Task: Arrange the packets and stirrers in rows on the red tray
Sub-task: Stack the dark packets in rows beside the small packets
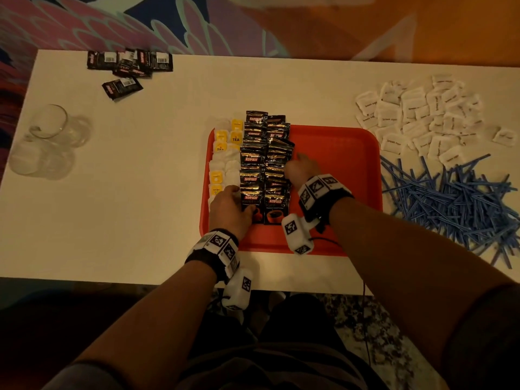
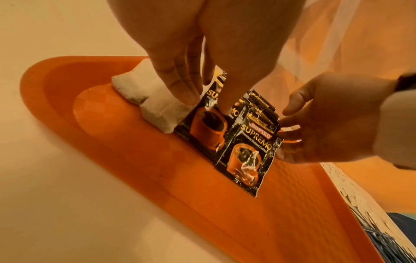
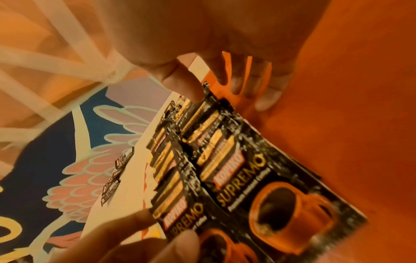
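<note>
The red tray [image 1: 337, 164] carries a column of tea bags [image 1: 225, 153] at its left and two columns of overlapping black coffee packets [image 1: 251, 159] beside them. My left hand [image 1: 239, 204] lies at the near end of the left coffee column, its straight fingers [image 2: 180, 83] pressing on a tea bag [image 2: 155, 106] and the nearest coffee packet [image 2: 207, 131]. My right hand [image 1: 298, 167] rests against the right side of the right coffee column [image 1: 277, 153], fingers [image 3: 265, 96] stretched onto the tray and thumb [image 3: 182, 83] touching the packets' edge. White sugar packets [image 1: 422, 116] and blue stirrers [image 1: 450, 198] lie on the table right of the tray.
Several loose coffee packets [image 1: 129, 63] lie at the table's far left corner. Clear glasses [image 1: 47, 136] stand at the left edge. The right half of the tray holds nothing. The white table [image 1: 140, 192] ends close to my body.
</note>
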{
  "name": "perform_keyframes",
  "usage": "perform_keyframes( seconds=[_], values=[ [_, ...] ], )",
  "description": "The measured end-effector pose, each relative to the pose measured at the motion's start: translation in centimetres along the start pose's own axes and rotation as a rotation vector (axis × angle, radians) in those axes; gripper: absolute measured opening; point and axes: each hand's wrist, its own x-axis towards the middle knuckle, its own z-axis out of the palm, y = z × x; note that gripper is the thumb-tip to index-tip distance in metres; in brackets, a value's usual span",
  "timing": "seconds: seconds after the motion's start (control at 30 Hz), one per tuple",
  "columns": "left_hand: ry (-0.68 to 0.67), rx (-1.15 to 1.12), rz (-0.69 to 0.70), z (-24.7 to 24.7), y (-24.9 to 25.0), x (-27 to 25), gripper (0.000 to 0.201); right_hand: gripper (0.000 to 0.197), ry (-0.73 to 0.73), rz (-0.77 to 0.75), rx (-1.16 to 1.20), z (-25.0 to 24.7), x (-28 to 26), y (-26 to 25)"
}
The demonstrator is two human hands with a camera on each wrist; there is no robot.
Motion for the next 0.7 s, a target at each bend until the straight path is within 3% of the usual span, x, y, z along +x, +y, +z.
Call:
perform_keyframes(
  seconds=[0.1, 0.23, 0.33, 0.47, 0.6, 0.7],
  values=[
    [-0.001, -0.008, -0.015, -0.1, -0.2, -0.1, 0.055, 0.045, -0.014, 0.033, 0.013, 0.8, 0.3, -1.2],
    [-0.003, -0.004, -0.025, -0.1, -0.2, -0.1, 0.055, 0.085, -0.027, 0.024, -0.014, 2.2, 3.8, -0.4],
    [-0.002, -0.011, -0.028, -0.2, 0.0, -0.1, 0.054, 0.070, 0.007, 0.024, -0.042, 1.8, 4.4, -1.0],
    [-0.009, -0.005, -0.050, -0.4, -0.1, -0.2, 0.055, 0.068, -0.041, -0.014, -0.081, 0.9, 3.4, -2.9],
    [-0.004, 0.007, -0.066, -0.6, -0.1, -0.1, 0.055, 0.083, -0.032, -0.028, -0.092, 0.9, 4.8, -2.7],
    [-0.008, 0.013, -0.059, -0.6, 0.0, -0.2, 0.055, 0.057, -0.028, -0.051, -0.105, -0.1, 2.6, -2.8]
  ],
)
